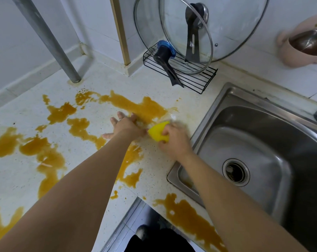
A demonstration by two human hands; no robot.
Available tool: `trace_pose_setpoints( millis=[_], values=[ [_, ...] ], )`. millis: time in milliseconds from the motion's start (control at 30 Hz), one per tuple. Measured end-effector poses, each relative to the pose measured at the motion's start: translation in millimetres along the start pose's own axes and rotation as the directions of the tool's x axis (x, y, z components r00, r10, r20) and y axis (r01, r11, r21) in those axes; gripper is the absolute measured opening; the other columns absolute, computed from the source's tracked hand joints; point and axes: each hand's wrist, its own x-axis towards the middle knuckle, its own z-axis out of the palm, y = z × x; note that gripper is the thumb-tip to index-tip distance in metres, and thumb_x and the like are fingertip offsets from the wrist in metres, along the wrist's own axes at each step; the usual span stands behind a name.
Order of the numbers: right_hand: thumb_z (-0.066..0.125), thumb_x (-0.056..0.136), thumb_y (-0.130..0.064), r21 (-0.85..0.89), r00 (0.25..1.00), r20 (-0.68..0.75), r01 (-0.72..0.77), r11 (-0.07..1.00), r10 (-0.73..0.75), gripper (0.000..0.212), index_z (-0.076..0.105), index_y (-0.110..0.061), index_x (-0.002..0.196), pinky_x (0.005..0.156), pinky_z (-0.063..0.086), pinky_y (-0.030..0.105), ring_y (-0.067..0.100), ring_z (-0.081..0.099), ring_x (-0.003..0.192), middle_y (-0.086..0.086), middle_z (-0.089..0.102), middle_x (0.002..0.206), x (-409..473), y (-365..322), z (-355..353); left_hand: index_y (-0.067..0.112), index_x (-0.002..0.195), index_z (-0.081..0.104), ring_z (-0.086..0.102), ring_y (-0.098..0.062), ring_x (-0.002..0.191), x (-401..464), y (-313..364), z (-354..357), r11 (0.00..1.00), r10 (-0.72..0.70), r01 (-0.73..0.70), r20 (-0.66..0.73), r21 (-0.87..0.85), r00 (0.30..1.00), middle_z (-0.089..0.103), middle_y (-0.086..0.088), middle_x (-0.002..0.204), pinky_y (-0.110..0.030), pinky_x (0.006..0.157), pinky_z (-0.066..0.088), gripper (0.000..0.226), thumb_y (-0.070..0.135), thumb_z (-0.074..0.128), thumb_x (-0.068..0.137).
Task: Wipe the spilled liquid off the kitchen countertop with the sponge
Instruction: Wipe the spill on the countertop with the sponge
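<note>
Sponge: yellow, soft foam, squeezed into a bent wedge, sitting on the countertop just left of the sink rim, at the near edge of the biggest puddle. Right hand grips it, fingers curled over the top and pressing it down. Left hand lies flat beside it, fingers spread and straight, palm on the wet surface, holding nothing; ring visible on one finger. Spilled liquid: orange-brown, thin, glossy, in irregular blotches across most of the counter, with more patches at the front edge near the sink corner. Countertop is pale speckled stone, L-shaped, matte where dry. Sink: brushed stainless steel, rounded rectangular basin, round drain strainer in the floor. Behind: black wire rack holding two round glass lids with metal rims and black plastic handles, leaning on white tiled wall. Grey metal pipe runs diagonally down to the counter. Pink rounded container at far right, blurred.
</note>
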Motion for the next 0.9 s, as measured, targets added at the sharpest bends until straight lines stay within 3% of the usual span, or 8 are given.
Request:
trace_pose_setpoints(
  millis=[167,233,333,400,500,600,767,900],
  values=[
    [0.059,0.082,-0.014,-0.040,0.981,-0.189,-0.057,0.998,0.049,0.028,0.061,-0.012,0.111,0.087,0.041,0.031,0.025,0.051,0.104,0.009,0.056,0.112,10,17,-17,0.042,0.148,0.016,-0.015,-0.025,0.145,5,-3,3,1.000,0.007,-0.007,0.005,0.014,1.000,-0.011,0.006,0.158,-0.075,0.101,0.007,0.086,0.055,0.065,0.079],
    [0.057,0.085,-0.016,-0.097,0.984,-0.165,-0.087,0.992,0.070,0.032,0.060,-0.014,0.117,0.093,0.040,0.032,0.026,0.050,0.108,0.008,0.055,0.117,14,24,-21,0.042,0.148,0.016,-0.014,-0.026,0.145,5,-3,4,1.000,0.006,-0.006,0.005,0.016,1.000,-0.010,0.005,0.158,-0.075,0.101,0.007,0.086,0.056,0.065,0.078],
    [0.062,0.080,-0.020,-0.012,0.999,-0.036,-0.013,1.000,0.013,0.025,0.062,-0.012,0.103,0.080,0.042,0.027,0.021,0.053,0.100,0.005,0.057,0.109,4,8,-8,0.039,0.147,0.020,-0.012,-0.026,0.146,8,-3,3,1.000,0.012,-0.013,0.008,0.011,1.000,-0.005,0.003,0.158,-0.075,0.102,0.010,0.085,0.054,0.067,0.078],
    [0.062,0.078,-0.021,0.016,0.993,-0.116,-0.010,1.000,0.012,0.025,0.062,-0.011,0.101,0.078,0.042,0.029,0.022,0.053,0.098,0.006,0.057,0.107,5,1,-8,0.036,0.148,0.021,-0.011,-0.026,0.146,11,-5,1,1.000,0.001,-0.001,0.011,-0.008,1.000,-0.002,0.000,0.158,-0.071,0.106,0.015,0.084,0.054,0.065,0.079],
    [0.056,0.085,-0.017,-0.036,0.969,-0.238,-0.082,0.996,0.071,0.033,0.056,-0.011,0.117,0.091,0.040,0.035,0.027,0.049,0.109,0.011,0.051,0.120,32,5,-22,0.035,0.150,0.007,-0.012,-0.023,0.146,9,-7,-9,0.997,-0.071,0.071,-0.016,-0.002,0.997,-0.012,0.000,0.159,-0.068,0.109,0.010,0.082,0.053,0.056,0.087],
    [0.052,0.091,-0.015,-0.118,0.974,-0.171,-0.172,0.978,0.151,0.042,0.046,-0.013,0.132,0.099,0.037,0.037,0.030,0.043,0.119,0.012,0.046,0.132,55,11,-25,0.032,0.151,0.004,-0.015,-0.023,0.146,14,-15,-19,0.993,-0.100,0.097,-0.056,-0.063,0.993,-0.015,0.000,0.159,-0.070,0.108,0.005,0.080,0.044,0.056,0.091],
    [0.059,0.079,-0.013,-0.056,0.999,-0.029,0.029,0.998,-0.030,0.029,0.064,-0.014,0.107,0.088,0.042,0.036,0.026,0.051,0.105,0.007,0.056,0.115,48,-7,1,0.031,0.151,0.003,-0.013,-0.025,0.146,29,-22,-14,0.994,-0.109,0.108,-0.025,-0.035,0.994,-0.014,0.001,0.158,-0.073,0.105,0.006,0.086,0.058,0.053,0.086],
    [0.055,0.079,-0.010,-0.044,0.979,-0.205,-0.032,0.999,0.022,0.026,0.064,-0.012,0.104,0.089,0.042,0.039,0.028,0.052,0.103,0.009,0.056,0.110,64,0,-13,0.032,0.150,0.004,-0.014,-0.022,0.146,30,-22,-13,0.992,-0.114,0.112,-0.040,-0.049,0.993,-0.014,0.004,0.158,-0.072,0.106,0.006,0.087,0.059,0.054,0.085]
  ],
)
